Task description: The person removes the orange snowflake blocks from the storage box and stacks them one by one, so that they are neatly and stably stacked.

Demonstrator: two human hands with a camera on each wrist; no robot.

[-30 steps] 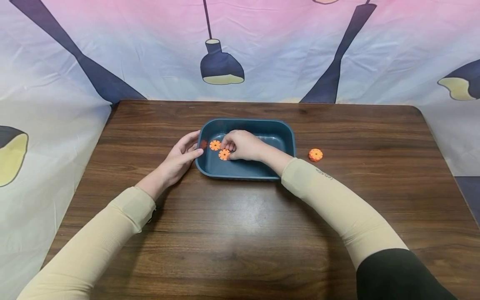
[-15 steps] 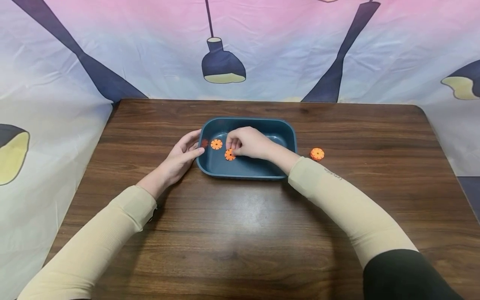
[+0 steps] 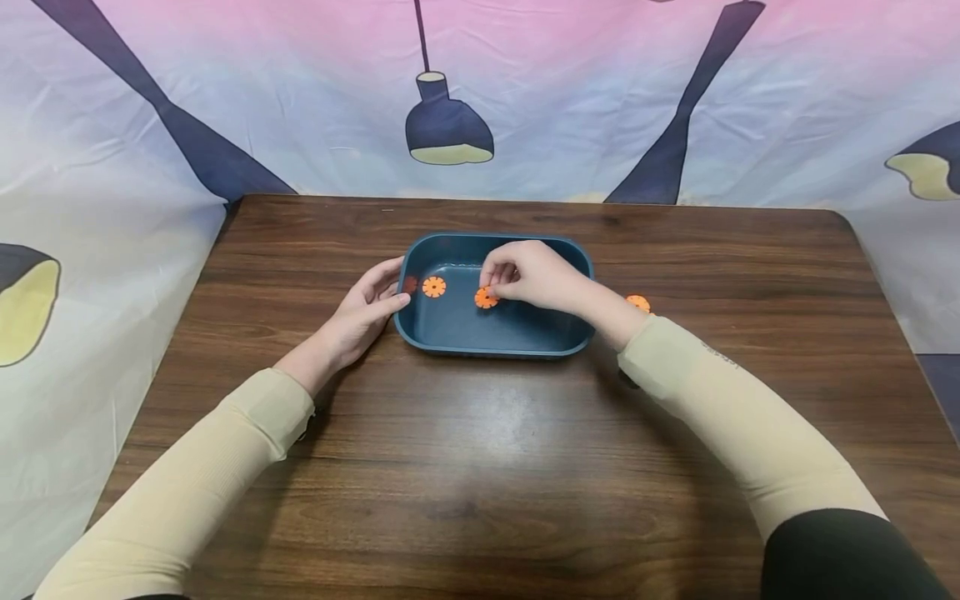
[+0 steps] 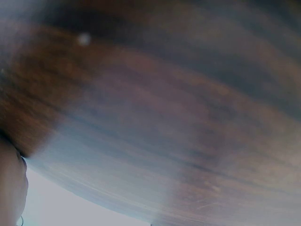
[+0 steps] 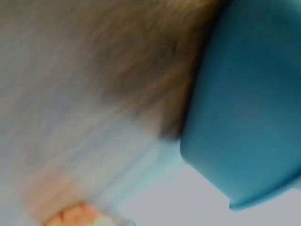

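Observation:
In the head view my right hand (image 3: pixel 536 271) pinches an orange notched plastic disc (image 3: pixel 486 297) between thumb and fingertips, over the middle of a dark blue rectangular basin (image 3: pixel 495 352). Part of that disc hides behind the fingertips. A second orange disc (image 3: pixel 434 287) lies flat in the basin's left part, and its reddish reflection shows on the left wall. My left hand (image 3: pixel 360 317) grips the basin's left end, thumb on the rim and fingers around the outside. The right wrist view has the basin's outer wall (image 5: pixel 249 108) close by on the right.
A small pile of orange discs (image 3: pixel 638 303) sits on the wooden table (image 3: pixel 465 467) right of the basin, partly covered by my right forearm. Orange discs (image 5: pixel 75 216) also show at the right wrist view's bottom edge. A printed cloth (image 3: pixel 337 108) hangs behind the table.
My right hand has moved right and slightly upward in the picture with the pinched disc, away from the disc lying at left. My left hand keeps its place on the basin.

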